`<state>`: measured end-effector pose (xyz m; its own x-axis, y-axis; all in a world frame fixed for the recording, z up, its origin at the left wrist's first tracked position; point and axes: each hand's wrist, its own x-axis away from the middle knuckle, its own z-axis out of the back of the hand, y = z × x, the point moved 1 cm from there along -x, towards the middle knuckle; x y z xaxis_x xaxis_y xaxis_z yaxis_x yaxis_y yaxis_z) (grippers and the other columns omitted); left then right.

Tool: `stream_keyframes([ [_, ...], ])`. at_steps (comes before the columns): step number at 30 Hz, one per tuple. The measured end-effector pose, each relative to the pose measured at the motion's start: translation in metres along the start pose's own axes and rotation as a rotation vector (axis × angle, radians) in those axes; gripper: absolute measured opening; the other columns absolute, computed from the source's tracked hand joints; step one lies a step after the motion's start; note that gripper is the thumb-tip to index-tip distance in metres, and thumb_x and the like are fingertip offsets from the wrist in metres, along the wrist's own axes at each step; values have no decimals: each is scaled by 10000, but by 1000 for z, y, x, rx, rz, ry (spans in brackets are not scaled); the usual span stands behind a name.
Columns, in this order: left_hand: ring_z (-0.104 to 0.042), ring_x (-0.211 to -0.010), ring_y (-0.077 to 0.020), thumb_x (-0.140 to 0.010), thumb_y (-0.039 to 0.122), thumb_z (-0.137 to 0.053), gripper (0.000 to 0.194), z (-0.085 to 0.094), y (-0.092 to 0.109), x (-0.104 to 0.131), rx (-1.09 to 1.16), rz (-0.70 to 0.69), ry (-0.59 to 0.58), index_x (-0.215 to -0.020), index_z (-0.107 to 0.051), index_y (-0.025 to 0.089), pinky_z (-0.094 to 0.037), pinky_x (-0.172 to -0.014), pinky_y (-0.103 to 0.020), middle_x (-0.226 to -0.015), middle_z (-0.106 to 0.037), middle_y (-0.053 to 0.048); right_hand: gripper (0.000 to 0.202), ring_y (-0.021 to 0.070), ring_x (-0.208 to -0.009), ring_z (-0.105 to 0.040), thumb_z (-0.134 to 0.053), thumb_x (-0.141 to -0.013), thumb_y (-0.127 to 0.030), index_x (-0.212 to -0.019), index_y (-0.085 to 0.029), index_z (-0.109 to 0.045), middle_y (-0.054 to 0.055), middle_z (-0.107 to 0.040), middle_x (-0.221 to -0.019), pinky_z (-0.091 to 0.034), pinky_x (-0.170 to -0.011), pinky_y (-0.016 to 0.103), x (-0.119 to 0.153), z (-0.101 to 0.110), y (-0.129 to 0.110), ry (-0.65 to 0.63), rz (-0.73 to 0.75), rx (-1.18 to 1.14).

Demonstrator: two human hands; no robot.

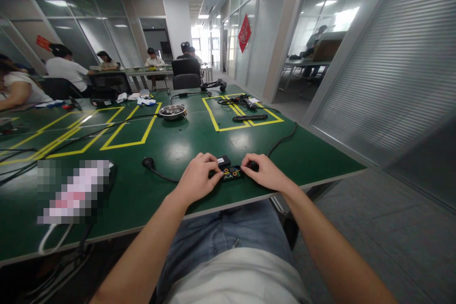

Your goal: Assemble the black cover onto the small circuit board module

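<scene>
Circuit board [232, 173] blurred, edges partly behind hands [198, 176].

left fingers [215, 179] | right fingers [254, 157] | black device [232, 175] between | metal bowl [171, 116] beyond

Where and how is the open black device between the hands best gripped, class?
The open black device is probably best pinched by its left and right ends, coming from both sides: its exposed face with orange-ringed parts points up, and a labelled black piece sits close on the far side.
</scene>
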<state>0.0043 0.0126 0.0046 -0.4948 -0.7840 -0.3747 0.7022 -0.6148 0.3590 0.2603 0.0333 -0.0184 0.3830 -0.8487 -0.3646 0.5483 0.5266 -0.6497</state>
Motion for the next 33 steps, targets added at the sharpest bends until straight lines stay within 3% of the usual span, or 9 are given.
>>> stream_keyframes([
  [9, -642, -1020, -262, -1002, 242, -737, 123, -1, -8, 1, -22, -93, -33, -898, -795, 213, -560, -913, -417, -1087, -766, -76, 80, 208, -799, -673, -636, -892, -199, -828, -217, -680, 24, -748, -821, -499, -783, 328, 0, -2, 1, 7, 10, -16],
  [14, -661, -1067, -273, -1039, 276, -665, 217, -1, -5, 0, -35, -95, 53, -907, -826, 216, -572, -964, -441, -1155, -770, -94, 77, 207, -801, -665, -627, -882, -198, -823, -220, -671, 22, -740, -818, -500, -791, 331, -1, -2, 1, 9, 7, -34],
  [18, -674, -1215, -294, -1083, 245, -551, 306, -5, -7, -6, -28, 17, 140, -1145, -850, 241, -557, -1083, -487, -1315, -765, -107, 40, 198, -780, -646, -626, -856, -195, -839, -221, -651, 7, -710, -797, -488, -775, 324, -1, -2, 2, 5, 2, -59],
  [21, -672, -1296, -340, -1053, 249, -611, 278, -9, -12, -10, -43, 146, 86, -1186, -855, 249, -543, -1129, -539, -1404, -750, -121, 29, 200, -788, -639, -622, -850, -204, -861, -223, -639, 5, -699, -806, -482, -780, 328, 0, -1, 2, 1, 1, -73],
  [24, -711, -1248, -353, -989, 219, -709, 245, -12, -14, -12, -24, 246, 23, -1191, -846, 237, -555, -1116, -544, -1345, -786, -120, 44, 202, -799, -635, -624, -833, -198, -867, -225, -628, 5, -692, -819, -480, -792, 334, 1, 0, 1, -3, 0, -71],
  [27, -740, -1151, -340, -944, 159, -745, 248, -11, -13, -12, -14, 300, 47, -1170, -829, 215, -576, -1068, -519, -1195, -827, -109, 86, 200, -804, -631, -617, -804, -174, -871, -227, -619, 3, -686, -824, -486, -800, 335, 1, 0, 1, -3, 3, -82],
  [29, -732, -1135, -328, -942, 151, -746, 231, -9, -11, -10, -2, 261, 117, -1154, -817, 206, -582, -1047, -502, -1158, -821, -107, 134, 198, -812, -633, -602, -783, -153, -893, -228, -615, 4, -694, -841, -495, -801, 331, 1, -1, 2, -3, 8, -107],
  [33, -705, -1167, -281, -991, 202, -715, 251, -4, -4, -4, 116, 48, 226, -1232, -785, 213, -577, -1059, -450, -1222, -778, -102, 241, 191, -807, -641, -586, -758, -126, -974, -229, -611, 2, -711, -855, -512, -809, 329, 1, -2, 1, 3, 16, -163],
])
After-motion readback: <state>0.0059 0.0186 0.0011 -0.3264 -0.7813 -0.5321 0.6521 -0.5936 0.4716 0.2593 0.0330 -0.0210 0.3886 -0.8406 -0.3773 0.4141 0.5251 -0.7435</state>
